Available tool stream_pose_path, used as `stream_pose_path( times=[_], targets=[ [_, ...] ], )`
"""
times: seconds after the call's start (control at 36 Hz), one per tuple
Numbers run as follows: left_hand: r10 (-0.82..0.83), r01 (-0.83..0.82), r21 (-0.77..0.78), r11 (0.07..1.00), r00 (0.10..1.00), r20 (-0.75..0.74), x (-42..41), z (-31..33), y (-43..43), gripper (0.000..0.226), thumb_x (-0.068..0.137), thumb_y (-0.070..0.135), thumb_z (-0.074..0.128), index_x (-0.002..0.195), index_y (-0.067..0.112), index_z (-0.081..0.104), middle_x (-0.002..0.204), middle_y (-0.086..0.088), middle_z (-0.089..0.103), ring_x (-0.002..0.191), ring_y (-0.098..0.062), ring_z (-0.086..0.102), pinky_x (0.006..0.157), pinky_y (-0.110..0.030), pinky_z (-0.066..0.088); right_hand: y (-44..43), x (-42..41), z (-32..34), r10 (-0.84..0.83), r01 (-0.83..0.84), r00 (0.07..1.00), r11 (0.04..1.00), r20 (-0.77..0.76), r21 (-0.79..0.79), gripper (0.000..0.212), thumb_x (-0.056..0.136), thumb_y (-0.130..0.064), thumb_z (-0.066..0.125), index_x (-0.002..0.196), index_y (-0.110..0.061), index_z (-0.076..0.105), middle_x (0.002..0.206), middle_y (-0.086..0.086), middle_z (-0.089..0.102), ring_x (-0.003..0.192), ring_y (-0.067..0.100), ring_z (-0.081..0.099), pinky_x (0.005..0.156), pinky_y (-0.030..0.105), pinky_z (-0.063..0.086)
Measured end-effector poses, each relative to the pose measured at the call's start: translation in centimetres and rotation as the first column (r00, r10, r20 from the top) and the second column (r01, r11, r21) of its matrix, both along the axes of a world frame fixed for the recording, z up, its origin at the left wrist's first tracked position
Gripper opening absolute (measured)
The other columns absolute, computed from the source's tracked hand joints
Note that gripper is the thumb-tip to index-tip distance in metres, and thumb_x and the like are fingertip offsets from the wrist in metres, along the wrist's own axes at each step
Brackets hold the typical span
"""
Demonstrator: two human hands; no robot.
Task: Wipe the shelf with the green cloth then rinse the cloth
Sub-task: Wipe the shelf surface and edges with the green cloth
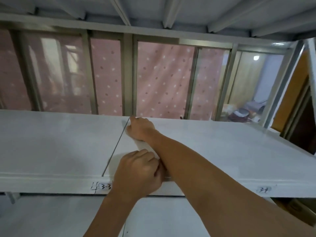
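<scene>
2 hands on shelf point(222, 151): right hand point(141, 130) far back, grip hidden; left hand point(136, 171) curled, empty.

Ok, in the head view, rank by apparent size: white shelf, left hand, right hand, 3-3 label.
1. white shelf
2. left hand, which looks bigger than the right, though it is nearer the camera, so this pair's order is unsure
3. right hand
4. 3-3 label

On the front edge of the shelf point(51, 183), down-left of the fingers point(145, 154) of the left hand point(136, 173), a handwritten "4" point(94, 187) stands beside a small label point(106, 186) reading "3-3". Far to their right, a second label point(264, 190) is blurred, seemingly "3-4".
</scene>
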State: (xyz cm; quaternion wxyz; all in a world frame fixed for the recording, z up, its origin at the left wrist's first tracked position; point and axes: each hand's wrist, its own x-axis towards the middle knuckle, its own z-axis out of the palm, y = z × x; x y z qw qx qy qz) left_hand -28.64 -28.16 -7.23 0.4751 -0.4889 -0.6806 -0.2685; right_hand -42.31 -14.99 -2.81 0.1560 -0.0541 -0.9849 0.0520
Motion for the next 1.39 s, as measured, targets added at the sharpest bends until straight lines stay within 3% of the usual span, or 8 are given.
stream_pose_path(
  times=[0.14,0.31,0.5,0.58,0.69,0.86,1.11,1.39],
  targets=[
    [0.155,-0.122,-0.142,0.982,0.956,0.249,0.1,1.3,1.7,0.03,0.078,0.026,0.047,0.05,0.016,0.053,0.051,0.002,0.051,0.041,-0.019,0.046,0.043,-0.026,0.033,2.1,-1.4,0.2,0.013,-0.013,1.0,1.0,-0.028,0.011,0.043,0.098,-0.039,0.038,0.126,-0.013,0.057,0.119,0.013,0.065,0.106,0.034,0.06,0.075,0.036,0.042],
    [0.231,-0.13,-0.264,0.956,0.888,0.398,0.4,1.1,4.6,0.023,0.082,0.037,0.056,0.075,0.022,0.072,0.075,0.007,0.064,0.069,-0.016,0.06,0.059,-0.035,0.052,7.6,-2.2,0.0,-0.058,0.058,0.998,0.998,-0.028,0.007,0.044,0.099,-0.038,0.041,0.132,-0.01,0.048,0.122,0.014,0.061,0.109,0.034,0.058,0.077,0.037,0.042],
    [0.224,-0.072,-0.31,0.948,0.844,0.488,2.8,1.9,8.5,0.023,0.094,0.046,0.064,0.101,0.028,0.076,0.101,0.014,0.069,0.091,-0.008,0.061,0.076,-0.02,0.042,19.5,0.8,-0.2,-0.269,0.267,0.963,0.963,-0.033,-0.039,0.036,0.098,-0.027,0.045,0.131,-0.011,0.049,0.119,0.013,0.063,0.108,0.034,0.06,0.079,0.038,0.045],
    [0.211,-0.036,-0.333,0.942,0.835,0.507,3.7,1.8,10.3,0.033,0.093,0.052,0.055,0.097,0.028,0.076,0.096,0.014,0.069,0.088,-0.008,0.061,0.073,-0.011,0.038,26.1,3.9,-0.1,-0.371,0.37,0.928,0.928,-0.022,-0.047,0.035,0.1,-0.028,0.042,0.128,-0.01,0.052,0.121,0.015,0.063,0.109,0.036,0.06,0.083,0.041,0.047],
    [0.22,-0.041,-0.347,0.937,0.84,0.496,4.6,1.6,11.2,0.043,0.088,0.056,0.04,0.085,0.028,0.073,0.088,0.013,0.066,0.084,-0.01,0.062,0.075,-0.031,0.055,35.0,9.7,-0.3,-0.511,0.508,0.858,0.859,-0.045,-0.07,0.038,0.099,-0.026,0.043,0.133,-0.011,0.048,0.133,0.019,0.055,0.123,0.038,0.053,0.094,0.045,0.046],
    [0.198,-0.057,-0.284,0.957,0.843,0.499,4.5,1.0,10.8,0.033,0.09,0.052,0.041,0.079,0.029,0.063,0.082,0.017,0.058,0.08,-0.007,0.055,0.074,-0.034,0.053,46.5,18.9,-0.4,-0.663,0.66,0.746,0.749,-0.061,-0.058,0.048,0.097,-0.028,0.047,0.141,-0.009,0.042,0.133,0.023,0.056,0.118,0.043,0.057,0.097,0.05,0.049],
    [0.277,-0.116,-0.34,0.933,0.834,0.478,4.9,0.9,10.9,0.031,0.088,0.053,0.039,0.078,0.032,0.061,0.084,0.019,0.058,0.083,-0.001,0.054,0.072,-0.023,0.044,48.3,23.5,0.1,-0.702,0.704,0.71,0.708,-0.051,0.06,0.031,0.102,-0.028,0.045,0.123,-0.006,0.051,0.12,0.023,0.06,0.108,0.042,0.059,0.08,0.041,0.046],
    [0.302,-0.106,-0.384,0.917,0.811,0.5,4.6,1.0,10.8,0.038,0.088,0.058,0.036,0.085,0.032,0.064,0.09,0.02,0.06,0.087,-0.001,0.053,0.072,-0.008,0.035,49.5,21.3,-0.2,-0.712,0.717,0.696,0.695,-0.088,0.052,0.036,0.098,-0.023,0.048,0.13,-0.007,0.054,0.118,0.023,0.062,0.109,0.042,0.06,0.085,0.044,0.05]
  ],
)
